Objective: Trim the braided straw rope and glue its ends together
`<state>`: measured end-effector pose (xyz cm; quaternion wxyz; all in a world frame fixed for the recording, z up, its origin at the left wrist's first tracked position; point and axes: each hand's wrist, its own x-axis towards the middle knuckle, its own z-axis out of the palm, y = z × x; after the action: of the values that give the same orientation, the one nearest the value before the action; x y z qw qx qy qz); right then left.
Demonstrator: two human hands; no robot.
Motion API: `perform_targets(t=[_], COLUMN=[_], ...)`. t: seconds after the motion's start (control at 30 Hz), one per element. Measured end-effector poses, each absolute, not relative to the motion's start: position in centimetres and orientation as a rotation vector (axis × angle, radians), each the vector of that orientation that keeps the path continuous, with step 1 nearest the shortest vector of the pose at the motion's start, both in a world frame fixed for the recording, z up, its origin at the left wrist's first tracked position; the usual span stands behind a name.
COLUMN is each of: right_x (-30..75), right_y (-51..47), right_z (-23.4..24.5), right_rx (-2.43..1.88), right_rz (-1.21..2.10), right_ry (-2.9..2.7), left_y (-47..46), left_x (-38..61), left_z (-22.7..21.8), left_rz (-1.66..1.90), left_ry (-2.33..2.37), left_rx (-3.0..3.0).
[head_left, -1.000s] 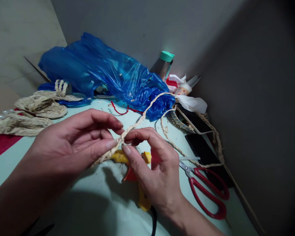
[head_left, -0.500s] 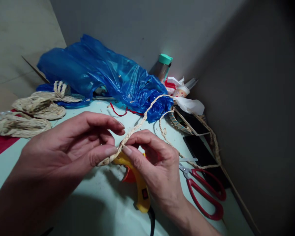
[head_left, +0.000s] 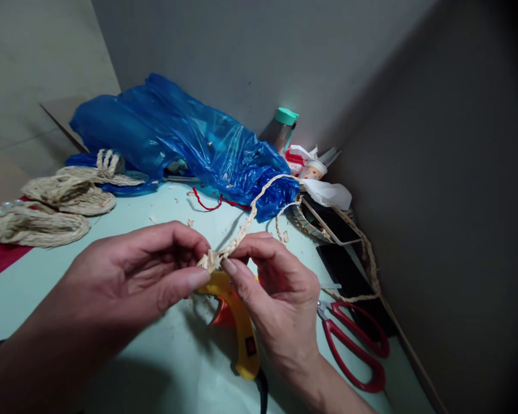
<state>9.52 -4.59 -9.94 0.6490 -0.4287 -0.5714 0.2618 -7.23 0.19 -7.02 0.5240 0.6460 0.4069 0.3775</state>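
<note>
A pale braided straw cord (head_left: 247, 221) runs up from my fingers, arches toward the blue bag and trails off to the right. My left hand (head_left: 151, 276) pinches its thick, folded end between thumb and fingers. Close beside it, my right hand (head_left: 276, 293) grips the braid between thumb and forefinger. Beneath both hands lies a yellow glue gun (head_left: 242, 339) with an orange trigger, partly covered by my fingers; its black cable leads down. Red-handled scissors (head_left: 356, 345) rest to the right of my right hand, their blades mostly hidden.
A crumpled blue plastic bag (head_left: 198, 138) lies along the wall. Woven straw slippers (head_left: 64, 192) sit at the left. Toward the back right stand a bottle with a green lid (head_left: 286, 118) and a paper cup (head_left: 313, 170). A dark phone (head_left: 349, 273) lies near the right wall.
My left fingers have shifted on the braid's end, which now shows as a folded, frayed tip between them. The whole view has tilted slightly, so the background sits lower.
</note>
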Motion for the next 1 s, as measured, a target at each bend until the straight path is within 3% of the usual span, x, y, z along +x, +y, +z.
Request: perform_targets(t=[0.23, 0.63, 1.0], right_x=[9.5, 10.2, 11.9], right_y=[-4.5, -4.9, -4.3], right_z=[-9.7, -9.0, -7.8], right_rx=[-0.988, -1.023, -1.087], right_rz=[0.610, 0.422, 0.349], right_ry=[-1.294, -1.339, -1.971], left_y=[-1.0, -1.6, -0.2], left_x=[-6.9, -7.3, -7.5], left_z=[-7.3, -7.5, -7.5], left_rz=[1.086, 1.018, 1.008], left_ry=[1.170, 1.183, 0.918], left_rx=[1.702, 1.805, 2.245])
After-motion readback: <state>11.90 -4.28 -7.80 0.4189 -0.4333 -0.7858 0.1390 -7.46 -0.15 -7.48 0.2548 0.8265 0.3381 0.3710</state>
